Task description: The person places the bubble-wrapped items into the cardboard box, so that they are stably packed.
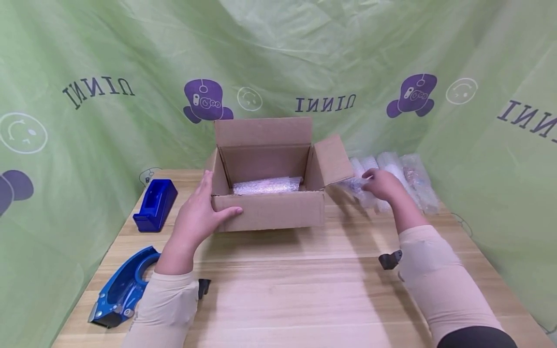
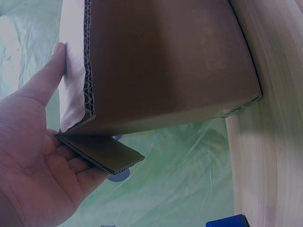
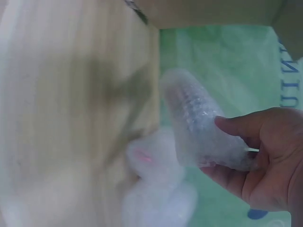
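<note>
An open cardboard box (image 1: 270, 211) stands at the back middle of the table, with a bubble-wrapped package (image 1: 266, 185) lying inside. My left hand (image 1: 196, 212) holds the box at its front left corner, thumb on the front flap. In the left wrist view, the fingers (image 2: 80, 168) lie against the side flap (image 2: 102, 151). To the right of the box, my right hand (image 1: 385, 186) grips a bubble-wrapped package (image 3: 203, 123) between thumb and fingers, tilted above the table. The wrap blurs what is within. Several more bubble-wrapped packages (image 1: 419, 186) lie beside that hand.
At the left stands a blue tape dispenser (image 1: 155, 205). Nearer, a blue handheld tape gun (image 1: 124, 287) lies by the left forearm. The box's right flap (image 1: 334, 159) sticks out towards the packages. A green printed curtain (image 1: 278, 58) hangs behind the wooden table (image 1: 278, 290).
</note>
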`<state>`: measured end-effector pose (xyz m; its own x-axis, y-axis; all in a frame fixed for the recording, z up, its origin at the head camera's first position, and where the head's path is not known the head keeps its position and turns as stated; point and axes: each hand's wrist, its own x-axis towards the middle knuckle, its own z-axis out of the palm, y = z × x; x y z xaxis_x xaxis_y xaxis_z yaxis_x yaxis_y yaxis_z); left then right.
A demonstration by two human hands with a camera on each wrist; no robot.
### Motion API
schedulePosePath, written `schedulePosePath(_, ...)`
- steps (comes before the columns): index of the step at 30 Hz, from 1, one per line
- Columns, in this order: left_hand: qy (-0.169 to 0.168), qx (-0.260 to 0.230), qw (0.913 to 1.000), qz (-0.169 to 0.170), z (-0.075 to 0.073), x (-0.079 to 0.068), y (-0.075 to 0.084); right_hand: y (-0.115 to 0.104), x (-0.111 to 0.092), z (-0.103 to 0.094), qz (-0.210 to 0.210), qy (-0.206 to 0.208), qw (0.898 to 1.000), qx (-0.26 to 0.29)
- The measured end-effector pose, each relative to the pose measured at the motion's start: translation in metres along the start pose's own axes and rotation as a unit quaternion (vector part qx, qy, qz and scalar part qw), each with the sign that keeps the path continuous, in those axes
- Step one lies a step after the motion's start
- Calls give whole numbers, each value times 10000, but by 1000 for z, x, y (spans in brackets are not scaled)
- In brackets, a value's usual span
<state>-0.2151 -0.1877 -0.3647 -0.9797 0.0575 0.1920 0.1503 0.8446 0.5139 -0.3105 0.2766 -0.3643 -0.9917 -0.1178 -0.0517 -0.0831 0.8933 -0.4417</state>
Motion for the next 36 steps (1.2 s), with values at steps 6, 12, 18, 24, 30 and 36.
schedulePosePath(6,-13,39,10000,10,0,0,0,6,-8,-24,-166,-43,9994,290)
schedulePosePath(12,4,-2,10000,31,-1,0,0,6,-18,-48,-214,87,9984,511)
schedulePosePath(18,-36,9,10000,14,-1,-1,0,1,-29,-71,-129,386,9971,641)
schedulePosePath(24,22,1,10000,60,-1,-1,0,-11,-39,-92,-164,793,9934,816)
schedulePosePath(30,17,2,10000,48,0,-1,-1,-29,-45,-106,-265,1092,9892,937)
schedulePosePath(36,8,6,10000,48,0,0,-1,-50,-45,-113,-433,1225,9873,912)
